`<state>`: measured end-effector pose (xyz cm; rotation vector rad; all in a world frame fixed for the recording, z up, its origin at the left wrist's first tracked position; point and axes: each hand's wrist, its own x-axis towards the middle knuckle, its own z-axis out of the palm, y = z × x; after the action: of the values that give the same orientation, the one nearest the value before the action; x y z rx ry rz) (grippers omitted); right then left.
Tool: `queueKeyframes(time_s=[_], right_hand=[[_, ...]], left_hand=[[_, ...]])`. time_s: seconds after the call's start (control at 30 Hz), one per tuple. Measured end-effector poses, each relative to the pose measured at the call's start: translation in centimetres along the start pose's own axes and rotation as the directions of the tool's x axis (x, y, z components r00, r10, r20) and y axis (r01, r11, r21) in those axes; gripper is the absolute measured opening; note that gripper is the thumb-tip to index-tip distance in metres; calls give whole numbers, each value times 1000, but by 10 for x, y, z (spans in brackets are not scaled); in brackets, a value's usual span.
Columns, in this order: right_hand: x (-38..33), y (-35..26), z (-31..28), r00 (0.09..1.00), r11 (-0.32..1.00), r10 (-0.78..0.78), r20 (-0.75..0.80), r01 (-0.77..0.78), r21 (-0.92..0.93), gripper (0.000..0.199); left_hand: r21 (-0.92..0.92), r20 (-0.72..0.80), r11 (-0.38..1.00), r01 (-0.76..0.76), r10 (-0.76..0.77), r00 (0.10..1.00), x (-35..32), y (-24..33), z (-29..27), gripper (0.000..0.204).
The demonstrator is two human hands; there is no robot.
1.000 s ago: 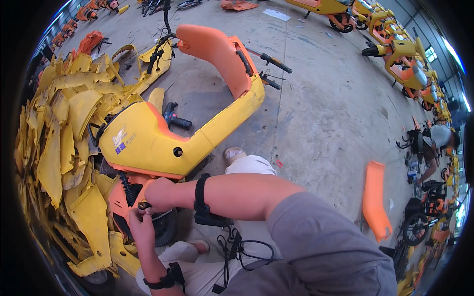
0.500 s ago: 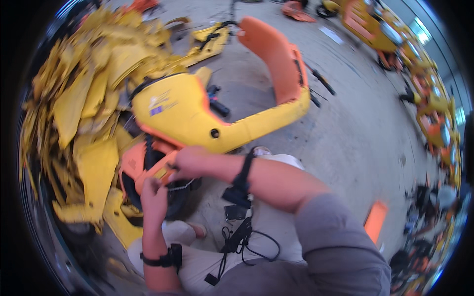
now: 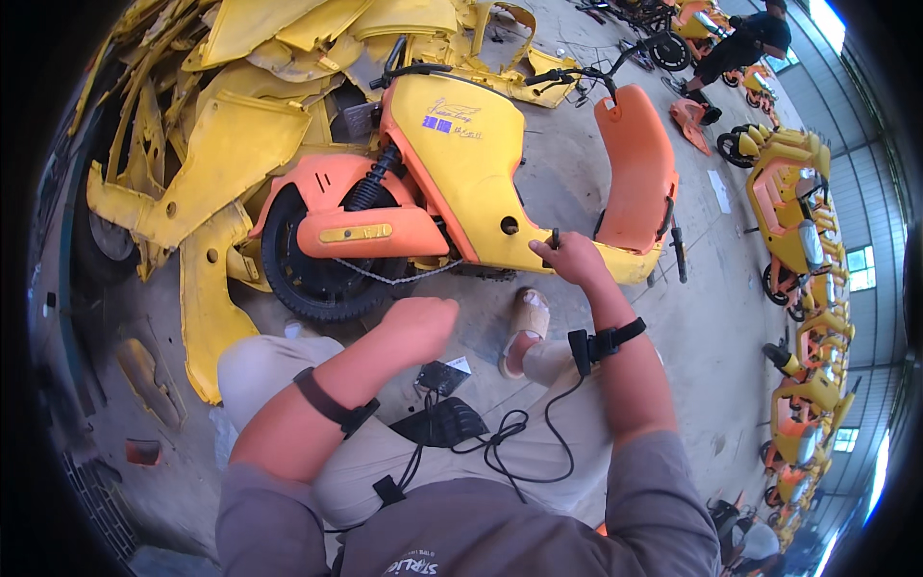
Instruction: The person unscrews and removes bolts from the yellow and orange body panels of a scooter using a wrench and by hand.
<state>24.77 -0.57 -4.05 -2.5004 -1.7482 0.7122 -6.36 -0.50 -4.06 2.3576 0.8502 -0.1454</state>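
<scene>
An electric scooter with yellow and orange body panels (image 3: 461, 159) stands before my knees. My right hand (image 3: 580, 260) is closed around a short dark tool (image 3: 552, 246) beside the yellow lower panel; the tool's kind is unclear. Closer to my body, my left hand (image 3: 423, 325) is curled closed below the rear wheel (image 3: 332, 279), apart from the scooter. What its fingers hold, if anything, is hidden. An orange cover (image 3: 370, 233) with a yellow inset runs beside that wheel, with a chain (image 3: 399, 279) hanging under it.
Yellow panels (image 3: 240, 144) lie heaped at the left, against the scooter's rear. More scooters (image 3: 798, 221) line the right side. Far right, another person (image 3: 755, 46) stands in dark clothes. Cables (image 3: 510, 433) trail over my lap, and a small dark box (image 3: 442, 377) is between my legs.
Both hands have left the orange cover by the rear wheel. My left hand drew back toward me; my right moved right, along the lower panel. The view has shifted too.
</scene>
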Motion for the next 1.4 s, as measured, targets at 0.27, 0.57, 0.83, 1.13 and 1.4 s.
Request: queueKeyframes(time_s=[0.27,0.57,0.83,1.13,1.4], right_hand=[[8,25,72,965,472,256,62,-181,863,34],[-19,25,212,804,-75,522,285,-289,954,18],[14,22,153,887,515,425,-179,-75,854,22],[36,1,129,866,909,79,-494,141,392,24],[34,-32,132,833,989,-146,-533,106,-105,22]], left_hand=[[26,18,984,-178,177,984,-1,8,14,16],[48,-7,991,-127,127,992,-10,-5,23,18],[64,124,989,-136,128,984,-15,0,13,21],[19,226,995,-95,88,970,-16,0,9,24],[41,215,994,-98,87,973,-17,-1,4,24]])
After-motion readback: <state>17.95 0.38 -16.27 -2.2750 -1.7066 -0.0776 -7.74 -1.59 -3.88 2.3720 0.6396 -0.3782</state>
